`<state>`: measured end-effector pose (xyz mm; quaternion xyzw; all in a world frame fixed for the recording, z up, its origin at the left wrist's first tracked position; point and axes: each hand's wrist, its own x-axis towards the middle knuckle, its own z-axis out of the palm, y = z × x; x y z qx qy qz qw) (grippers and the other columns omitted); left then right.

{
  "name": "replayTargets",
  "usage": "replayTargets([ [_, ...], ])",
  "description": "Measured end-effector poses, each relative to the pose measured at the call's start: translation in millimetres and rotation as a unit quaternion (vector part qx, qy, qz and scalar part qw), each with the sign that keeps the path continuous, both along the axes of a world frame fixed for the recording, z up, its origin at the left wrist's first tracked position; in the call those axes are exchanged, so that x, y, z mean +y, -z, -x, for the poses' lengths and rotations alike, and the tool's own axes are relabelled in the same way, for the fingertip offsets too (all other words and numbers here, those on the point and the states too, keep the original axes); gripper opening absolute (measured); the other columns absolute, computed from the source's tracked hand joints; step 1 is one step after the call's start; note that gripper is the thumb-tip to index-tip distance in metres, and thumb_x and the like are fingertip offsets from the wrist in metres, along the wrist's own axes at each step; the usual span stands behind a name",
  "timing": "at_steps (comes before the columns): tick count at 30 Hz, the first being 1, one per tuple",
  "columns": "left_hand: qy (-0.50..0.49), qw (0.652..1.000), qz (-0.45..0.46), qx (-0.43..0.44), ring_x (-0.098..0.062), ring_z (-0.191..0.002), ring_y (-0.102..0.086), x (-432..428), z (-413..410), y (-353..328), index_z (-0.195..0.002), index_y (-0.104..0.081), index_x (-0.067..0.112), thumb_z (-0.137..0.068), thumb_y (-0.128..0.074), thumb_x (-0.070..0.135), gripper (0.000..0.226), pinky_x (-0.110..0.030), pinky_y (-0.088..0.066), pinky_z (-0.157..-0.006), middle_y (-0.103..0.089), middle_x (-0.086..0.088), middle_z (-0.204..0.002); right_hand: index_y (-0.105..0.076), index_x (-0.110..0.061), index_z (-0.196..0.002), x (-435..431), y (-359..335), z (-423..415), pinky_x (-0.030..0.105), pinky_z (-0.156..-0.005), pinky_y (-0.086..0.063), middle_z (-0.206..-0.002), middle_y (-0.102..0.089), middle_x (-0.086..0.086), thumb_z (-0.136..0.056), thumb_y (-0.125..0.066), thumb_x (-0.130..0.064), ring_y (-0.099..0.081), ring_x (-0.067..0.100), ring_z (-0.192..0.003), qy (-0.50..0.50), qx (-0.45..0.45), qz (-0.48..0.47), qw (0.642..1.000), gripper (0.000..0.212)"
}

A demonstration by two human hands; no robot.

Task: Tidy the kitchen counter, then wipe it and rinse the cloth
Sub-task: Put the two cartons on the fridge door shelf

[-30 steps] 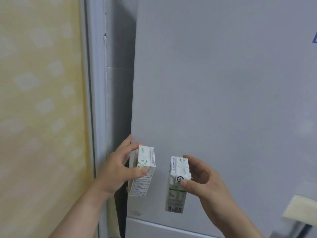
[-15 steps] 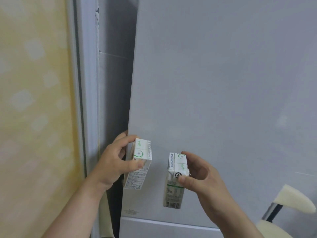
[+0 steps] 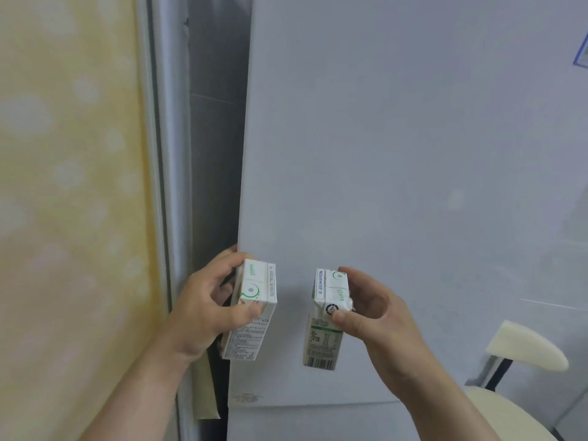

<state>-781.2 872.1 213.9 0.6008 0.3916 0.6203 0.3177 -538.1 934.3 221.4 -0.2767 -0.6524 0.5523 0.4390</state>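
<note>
Before the pale grey fridge door, the left hand grips a small white-and-green drink carton at the door's left edge, while the right hand pinches a second carton nearer the door's middle, the two cartons apart.

Left hand grips one carton; right hand pinches a second carton. Both cartons upright, apart, before a grey fridge door. Chair at lower right.

A pale grey door fills the middle; yellow patterned surface left; cream chair lower right.
</note>
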Motion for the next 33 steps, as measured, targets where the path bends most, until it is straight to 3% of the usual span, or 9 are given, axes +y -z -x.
replayTargets([
  [9, 0.028, 1.000, 0.013, -0.004, -0.020, -0.088, -0.063, -87.5, -39.5, -7.2, -0.109, -0.061, 0.006, -0.057, -0.080, 0.028, 0.059, -0.025, -0.048, -0.069, -0.063, -0.006, -0.093, -0.068, -0.017, -0.114, -62.2, -16.3, -29.0, 0.028, -0.077, -0.054, -0.111, -0.073, 0.004, -0.067, -0.070, -0.006, -0.069, 0.019, -0.103, -0.010, -0.002, -0.035, 0.999, 0.049],
  [14, 0.059, 0.998, 0.006, 0.005, -0.017, -0.081, -0.062, -137.9, -75.6, -11.4, -0.103, -0.059, 0.000, -0.056, -0.082, 0.032, 0.061, -0.020, -0.045, -0.066, -0.060, -0.005, -0.086, -0.064, -0.016, -0.121, -105.2, -17.9, -62.5, 0.033, -0.082, -0.053, -0.112, -0.073, 0.007, -0.062, -0.076, -0.013, -0.068, 0.023, -0.106, -0.001, -0.003, -0.033, 0.999, 0.060],
  [18, 0.058, 0.998, 0.022, 0.024, -0.018, -0.100, -0.063, -175.3, -106.6, -8.1, -0.110, -0.062, 0.003, -0.050, -0.088, 0.042, 0.076, -0.023, -0.048, -0.076, -0.054, -0.012, -0.107, -0.066, -0.014, -0.112, -143.4, -18.0, -96.1, 0.029, -0.080, -0.053, -0.110, -0.073, 0.006, -0.066, -0.071, -0.006, -0.069, 0.021, -0.103, 0.014, 0.006, -0.038, 0.999, 0.047],
  [21, 0.041, 0.998, 0.024, 0.044, 0.002, -0.129, -0.047, -200.2, -131.9, -7.2, -0.111, -0.067, 0.013, -0.041, -0.089, 0.047, 0.080, -0.013, -0.043, -0.091, -0.046, -0.013, -0.138, -0.066, -0.012, -0.108, -172.6, -19.9, -121.1, 0.027, -0.078, -0.053, -0.106, -0.074, 0.005, -0.066, -0.070, -0.007, -0.070, 0.018, -0.099, 0.024, 0.010, -0.040, 0.999, 0.043],
  [24, 0.065, 0.997, 0.024, 0.042, 0.017, -0.123, -0.043, -222.2, -159.6, -16.2, -0.107, -0.070, 0.020, -0.042, -0.087, 0.037, 0.069, -0.004, -0.042, -0.087, -0.039, -0.004, -0.146, -0.067, -0.012, -0.108, -198.8, -22.0, -142.4, 0.027, -0.078, -0.053, -0.105, -0.074, 0.005, -0.067, -0.071, -0.008, -0.070, 0.017, -0.098, 0.035, 0.009, -0.043, 0.998, 0.041],
  [26, 0.091, 0.995, 0.022, 0.039, 0.018, -0.111, -0.051, -233.1, -174.7, -21.8, -0.106, -0.069, 0.015, -0.045, -0.085, 0.034, 0.065, -0.006, -0.044, -0.084, -0.044, 0.001, -0.132, -0.065, -0.013, -0.111, -213.7, -22.4, -155.7, 0.028, -0.080, -0.052, -0.107, -0.074, 0.003, -0.067, -0.073, -0.011, -0.069, 0.018, -0.102, 0.046, 0.011, -0.039, 0.998, 0.045],
  [28, 0.108, 0.993, 0.022, 0.043, 0.012, -0.105, -0.055, -240.2, -188.3, -26.4, -0.107, -0.068, 0.013, -0.050, -0.080, 0.032, 0.062, -0.012, -0.047, -0.085, -0.049, -0.001, -0.120, -0.063, -0.013, -0.115, -226.5, -23.3, -169.7, 0.027, -0.080, -0.053, -0.109, -0.074, 0.003, -0.067, -0.075, -0.013, -0.069, 0.018, -0.105, 0.056, 0.015, -0.035, 0.998, 0.049],
  [30, 0.133, 0.990, 0.036, 0.034, -0.007, -0.101, -0.060, -244.8, -200.9, -28.5, -0.108, -0.066, 0.013, -0.052, -0.078, 0.033, 0.061, -0.023, -0.050, -0.080, -0.056, -0.010, -0.111, -0.064, -0.013, -0.114, -237.1, -22.6, -184.9, 0.026, -0.080, -0.054, -0.108, -0.074, 0.004, -0.067, -0.074, -0.010, -0.068, 0.019, -0.105, 0.060, 0.019, -0.033, 0.997, 0.048],
  [33, 0.160, 0.986, 0.050, 0.023, -0.020, -0.094, -0.062, -248.8, -219.2, -30.7, -0.110, -0.065, 0.014, -0.054, -0.078, 0.032, 0.060, -0.026, -0.049, -0.075, -0.063, -0.011, -0.102, -0.069, -0.016, -0.107, -251.0, -22.5, -211.8, 0.028, -0.080, -0.053, -0.107, -0.074, 0.006, -0.067, -0.070, -0.005, -0.068, 0.018, -0.102, 0.070, 0.011, -0.036, 0.997, 0.042],
])
